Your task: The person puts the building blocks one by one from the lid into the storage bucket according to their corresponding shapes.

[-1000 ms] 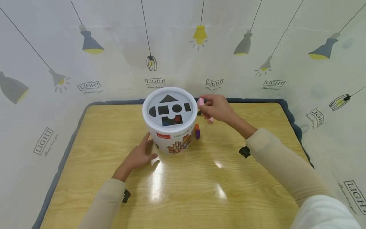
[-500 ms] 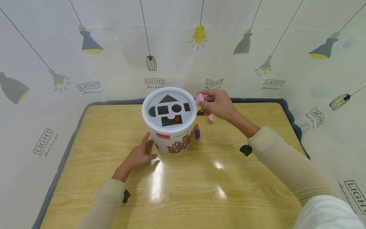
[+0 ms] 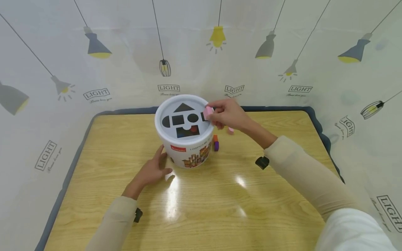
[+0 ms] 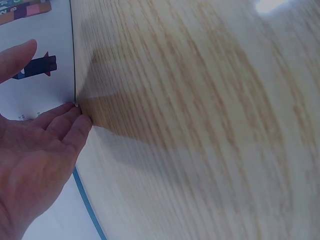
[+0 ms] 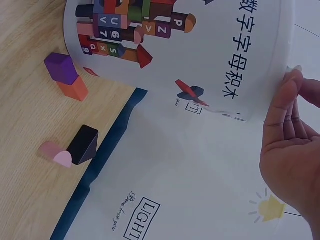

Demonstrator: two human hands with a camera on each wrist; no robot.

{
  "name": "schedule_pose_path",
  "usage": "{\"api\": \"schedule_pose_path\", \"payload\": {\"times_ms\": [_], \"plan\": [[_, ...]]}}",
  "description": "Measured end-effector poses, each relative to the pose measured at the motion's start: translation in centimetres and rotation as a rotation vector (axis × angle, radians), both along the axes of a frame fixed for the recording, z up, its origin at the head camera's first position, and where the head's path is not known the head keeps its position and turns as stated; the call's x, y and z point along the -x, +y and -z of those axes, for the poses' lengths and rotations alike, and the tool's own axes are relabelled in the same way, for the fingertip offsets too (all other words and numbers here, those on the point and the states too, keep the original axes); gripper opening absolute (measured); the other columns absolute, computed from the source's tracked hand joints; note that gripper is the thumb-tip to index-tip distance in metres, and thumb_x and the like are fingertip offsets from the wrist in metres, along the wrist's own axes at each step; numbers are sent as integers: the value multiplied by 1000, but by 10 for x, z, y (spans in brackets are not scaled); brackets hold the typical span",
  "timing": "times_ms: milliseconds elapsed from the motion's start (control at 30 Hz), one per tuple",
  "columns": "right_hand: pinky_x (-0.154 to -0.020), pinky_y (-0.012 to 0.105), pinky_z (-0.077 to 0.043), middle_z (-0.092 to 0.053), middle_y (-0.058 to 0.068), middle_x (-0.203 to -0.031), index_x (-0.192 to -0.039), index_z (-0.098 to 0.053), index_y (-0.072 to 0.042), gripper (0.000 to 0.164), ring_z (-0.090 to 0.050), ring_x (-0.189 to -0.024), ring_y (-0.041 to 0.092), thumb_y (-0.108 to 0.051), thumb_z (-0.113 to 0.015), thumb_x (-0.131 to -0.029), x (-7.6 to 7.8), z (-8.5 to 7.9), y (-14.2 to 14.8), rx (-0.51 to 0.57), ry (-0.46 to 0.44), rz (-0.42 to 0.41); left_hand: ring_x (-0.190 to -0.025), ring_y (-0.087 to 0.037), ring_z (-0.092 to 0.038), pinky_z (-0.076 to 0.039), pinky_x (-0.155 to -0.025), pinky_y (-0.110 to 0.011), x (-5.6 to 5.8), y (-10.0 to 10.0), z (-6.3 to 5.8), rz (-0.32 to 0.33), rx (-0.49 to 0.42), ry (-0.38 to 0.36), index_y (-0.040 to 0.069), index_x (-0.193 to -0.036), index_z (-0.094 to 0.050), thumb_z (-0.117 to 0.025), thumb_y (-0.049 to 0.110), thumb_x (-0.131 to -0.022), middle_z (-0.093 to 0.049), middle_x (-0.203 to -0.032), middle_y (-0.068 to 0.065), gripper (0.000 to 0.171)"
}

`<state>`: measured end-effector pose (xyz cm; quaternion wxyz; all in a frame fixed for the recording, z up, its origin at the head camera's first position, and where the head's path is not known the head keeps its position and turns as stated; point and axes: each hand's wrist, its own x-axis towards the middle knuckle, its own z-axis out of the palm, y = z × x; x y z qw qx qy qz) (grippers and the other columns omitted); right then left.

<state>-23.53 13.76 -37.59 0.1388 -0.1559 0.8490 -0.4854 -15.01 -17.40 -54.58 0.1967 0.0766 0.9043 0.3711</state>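
Observation:
A white bucket (image 3: 176,158) stands upright on the table, its white lid (image 3: 171,134) cut with several shaped holes. My right hand (image 3: 230,113) pinches a pink block (image 3: 208,113) between thumb and fingers above the lid's right side, partly covering the small rectangular hole. In the right wrist view that block is hidden behind the fingers. Low on the bucket's left side, my left hand (image 3: 152,170) rests with fingers extended and thumb apart. Its fingertips (image 4: 75,112) lie where the bucket meets the table.
Right of the bucket, a purple block (image 5: 61,68) touches an orange block (image 5: 73,89). Farther back lie a pink half-round block (image 5: 57,154) and a black triangular block (image 5: 84,144). A printed white sheet (image 3: 194,69) rises behind the wooden table (image 3: 204,209).
My right hand has lifted the pink block slightly, then moved left with it from beside the bucket to over the lid's right edge. The left hand and bucket stay in place.

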Motion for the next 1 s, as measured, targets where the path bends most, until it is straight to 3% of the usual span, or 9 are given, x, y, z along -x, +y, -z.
{"api": "schedule_pose_path", "payload": {"times_ms": [367, 1000], "plan": [[-53, 28, -52, -66, 11, -72, -133, -60, -9, 46, -57, -56, 21, -19, -69, -89, 2, -2, -9, -97, -41, -8, -143, -39, -28, -21, -117, -58, 0, -2, -1, 5, -12, -1, 18, -158, 4, -68, 29, -88, -29, -157, -16, 101], [-55, 29, -54, -66, 12, -75, -138, -56, -9, 49, -59, -57, 22, -20, -68, -91, 4, -4, -10, -113, -43, -32, -143, -39, -28, -20, -117, -58, -1, -5, 3, 3, -12, -3, 19, -158, 5, -68, 30, -88, -29, -157, -16, 101]]}}
